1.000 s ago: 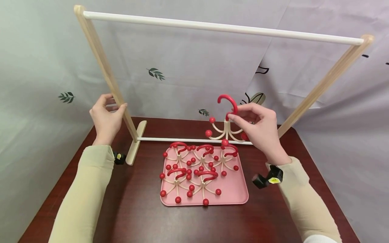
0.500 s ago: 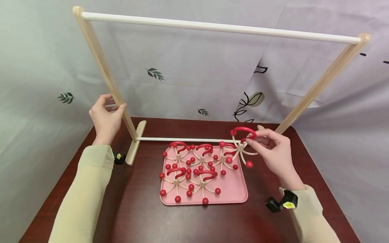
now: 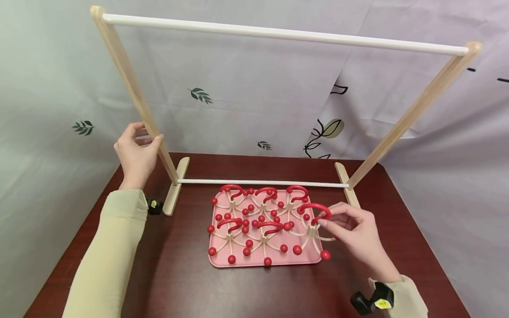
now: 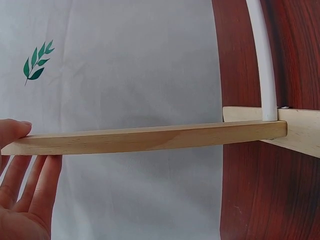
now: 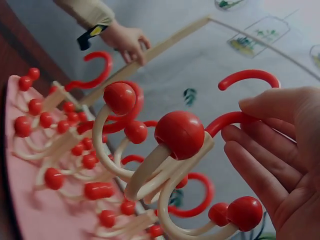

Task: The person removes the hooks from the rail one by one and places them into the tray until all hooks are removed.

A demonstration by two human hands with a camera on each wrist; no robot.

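Note:
In the head view my right hand (image 3: 354, 234) pinches the red hook of a multi-arm hanger (image 3: 313, 230) with cream arms and red ball tips. It is upright over the right side of the pink tray (image 3: 295, 263); whether its balls touch the tray, I cannot tell. Several matching hangers (image 3: 264, 237) stand on that tray. The right wrist view shows thumb and fingers on the hook's base (image 5: 227, 120). My left hand (image 3: 135, 157) grips the left wooden post (image 3: 133, 84) of a rack, thumb on one side and fingers on the other in the left wrist view.
The rack's white top bar (image 3: 278, 32) spans high behind the tray, its lower white bar (image 3: 258, 182) just beyond it. A right post (image 3: 413, 115) rises behind my right hand. The dark red table (image 3: 179, 274) meets a patterned cloth (image 3: 246, 101) at the back.
My right hand has brought the hanger down from near the lower bar, toward me and slightly right, to the tray's right side. The left hand stays on the post.

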